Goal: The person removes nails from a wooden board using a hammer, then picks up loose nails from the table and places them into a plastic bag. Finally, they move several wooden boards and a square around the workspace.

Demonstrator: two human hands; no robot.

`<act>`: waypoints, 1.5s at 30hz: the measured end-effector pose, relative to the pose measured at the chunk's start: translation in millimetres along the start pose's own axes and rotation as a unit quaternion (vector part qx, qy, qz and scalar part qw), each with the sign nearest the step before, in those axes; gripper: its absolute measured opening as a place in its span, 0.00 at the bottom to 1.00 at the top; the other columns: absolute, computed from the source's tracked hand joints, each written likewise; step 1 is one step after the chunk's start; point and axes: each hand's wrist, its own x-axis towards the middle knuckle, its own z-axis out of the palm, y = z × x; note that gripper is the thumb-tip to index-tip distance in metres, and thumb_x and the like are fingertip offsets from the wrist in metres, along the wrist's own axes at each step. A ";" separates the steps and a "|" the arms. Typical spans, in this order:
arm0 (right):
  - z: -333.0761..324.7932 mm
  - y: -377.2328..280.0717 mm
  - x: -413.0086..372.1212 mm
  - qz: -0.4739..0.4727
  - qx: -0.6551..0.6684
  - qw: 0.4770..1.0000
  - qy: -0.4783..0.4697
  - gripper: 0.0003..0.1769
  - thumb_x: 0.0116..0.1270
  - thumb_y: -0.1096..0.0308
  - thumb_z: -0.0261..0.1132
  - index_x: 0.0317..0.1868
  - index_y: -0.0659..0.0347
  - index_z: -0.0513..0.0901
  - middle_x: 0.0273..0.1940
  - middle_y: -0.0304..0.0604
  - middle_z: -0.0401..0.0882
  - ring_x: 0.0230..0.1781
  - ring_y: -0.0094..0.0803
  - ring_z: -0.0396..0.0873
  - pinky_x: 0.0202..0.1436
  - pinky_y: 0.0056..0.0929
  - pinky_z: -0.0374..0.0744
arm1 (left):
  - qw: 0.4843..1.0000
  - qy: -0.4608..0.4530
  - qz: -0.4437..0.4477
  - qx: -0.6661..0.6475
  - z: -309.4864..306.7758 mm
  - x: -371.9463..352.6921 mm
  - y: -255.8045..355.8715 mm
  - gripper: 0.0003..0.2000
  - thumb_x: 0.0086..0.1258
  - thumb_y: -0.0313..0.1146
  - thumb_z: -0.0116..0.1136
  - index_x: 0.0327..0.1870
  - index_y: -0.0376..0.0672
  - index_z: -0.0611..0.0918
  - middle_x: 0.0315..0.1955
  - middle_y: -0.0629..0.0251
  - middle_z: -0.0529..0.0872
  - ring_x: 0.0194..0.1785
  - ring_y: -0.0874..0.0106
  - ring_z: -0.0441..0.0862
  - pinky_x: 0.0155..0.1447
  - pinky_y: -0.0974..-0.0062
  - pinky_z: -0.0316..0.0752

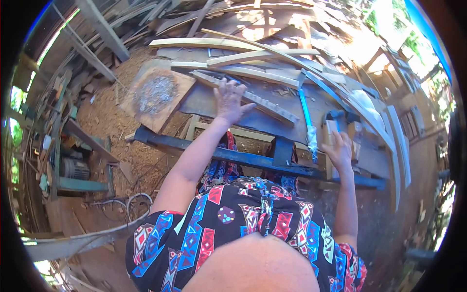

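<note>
My left hand lies over a long wooden bar with a row of marks or notches along it, fingers spread and thumb stretched out to the right. The bar slants across the dark workbench. Farther right, my right hand is at a pale wooden block, its fingers apart and partly over the wood. Between the hands lies a bright blue bar-shaped tool, its near end wrapped in whitish material. Another wooden piece sits just right of the block.
A square board bearing a round grey patch stands at the bench's left end. Long wooden strips lie across the far side. Sawdust covers the ground at left, near a motor and a curved hose.
</note>
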 end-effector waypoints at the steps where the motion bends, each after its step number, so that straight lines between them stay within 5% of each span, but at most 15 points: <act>1: 5.9 8.0 -11.5 0.011 -0.010 1.000 -0.007 0.37 0.50 0.57 0.71 0.61 0.58 0.72 0.59 0.55 0.68 0.60 0.53 0.67 0.63 0.44 0.67 | 1.000 -0.003 0.006 0.006 -0.1 -1.2 5.0 0.32 0.53 0.59 0.65 0.56 0.53 0.72 0.57 0.60 0.66 0.70 0.53 0.51 0.68 0.43 0.47; 6: 33.1 3.9 -19.8 0.032 -0.075 0.995 0.060 0.36 0.54 0.64 0.69 0.65 0.49 0.69 0.61 0.54 0.65 0.61 0.54 0.66 0.63 0.46 0.66 | 0.998 0.001 0.045 -0.037 7.7 -7.9 25.2 0.28 0.53 0.59 0.64 0.52 0.55 0.74 0.54 0.61 0.66 0.68 0.53 0.52 0.67 0.42 0.46; 16: 45.7 15.3 2.6 0.047 -0.079 0.988 0.126 0.27 0.55 0.71 0.66 0.58 0.52 0.77 0.56 0.51 0.69 0.51 0.50 0.70 0.56 0.44 0.70 | 0.998 0.046 0.021 -0.033 17.0 -3.1 6.6 0.26 0.57 0.58 0.63 0.53 0.57 0.74 0.61 0.58 0.63 0.70 0.50 0.51 0.68 0.44 0.49; 21: 32.3 56.6 10.0 0.073 0.099 0.986 0.110 0.20 0.58 0.65 0.65 0.51 0.57 0.80 0.47 0.52 0.76 0.48 0.49 0.75 0.53 0.45 0.73 | 0.999 0.004 0.027 -0.027 18.9 -3.6 2.3 0.30 0.58 0.59 0.60 0.60 0.59 0.72 0.62 0.56 0.61 0.70 0.49 0.51 0.68 0.47 0.52; 25: 9.7 78.3 -10.8 0.091 -0.012 0.990 0.105 0.18 0.58 0.66 0.64 0.48 0.62 0.81 0.39 0.50 0.78 0.44 0.43 0.77 0.49 0.38 0.75 | 1.000 -0.003 0.022 -0.011 21.1 -3.6 2.6 0.33 0.58 0.63 0.58 0.63 0.61 0.70 0.63 0.56 0.58 0.72 0.51 0.47 0.63 0.39 0.53; 30: -0.5 76.2 -20.5 0.132 -0.058 0.987 -0.070 0.20 0.54 0.66 0.60 0.48 0.64 0.79 0.43 0.55 0.77 0.50 0.52 0.74 0.55 0.44 0.72 | 1.000 -0.016 0.013 -0.013 20.1 -2.6 1.0 0.33 0.58 0.63 0.58 0.63 0.61 0.70 0.63 0.56 0.58 0.72 0.51 0.46 0.63 0.38 0.53; 37: 15.7 97.6 -14.9 0.137 0.004 0.989 -0.063 0.17 0.53 0.67 0.59 0.42 0.67 0.76 0.42 0.57 0.77 0.48 0.53 0.74 0.56 0.44 0.71 | 0.999 -0.029 -0.001 -0.017 19.6 -1.6 2.3 0.31 0.58 0.63 0.58 0.61 0.59 0.70 0.64 0.55 0.57 0.72 0.50 0.45 0.64 0.36 0.50; 39: 13.2 97.7 -14.5 0.126 -0.011 0.992 -0.008 0.17 0.52 0.68 0.60 0.42 0.67 0.77 0.36 0.54 0.78 0.38 0.46 0.79 0.43 0.40 0.76 | 0.999 -0.036 -0.005 -0.019 21.0 -2.6 2.5 0.31 0.59 0.63 0.57 0.61 0.58 0.69 0.64 0.55 0.56 0.72 0.50 0.44 0.65 0.35 0.49; 43: -29.8 81.0 5.2 0.154 0.120 0.981 -0.006 0.18 0.52 0.72 0.61 0.44 0.67 0.77 0.36 0.55 0.79 0.35 0.46 0.80 0.40 0.38 0.77 | 1.000 -0.024 0.002 -0.019 29.1 -0.4 0.5 0.32 0.59 0.64 0.55 0.60 0.58 0.69 0.63 0.55 0.56 0.72 0.50 0.42 0.65 0.33 0.48; 45: -62.9 64.0 26.7 0.227 0.275 0.929 -0.098 0.18 0.48 0.77 0.63 0.43 0.66 0.78 0.34 0.48 0.80 0.29 0.30 0.80 0.31 0.25 0.75 | 1.000 -0.015 0.001 -0.021 29.6 0.7 0.6 0.31 0.60 0.65 0.54 0.59 0.57 0.70 0.63 0.56 0.57 0.73 0.50 0.42 0.65 0.31 0.47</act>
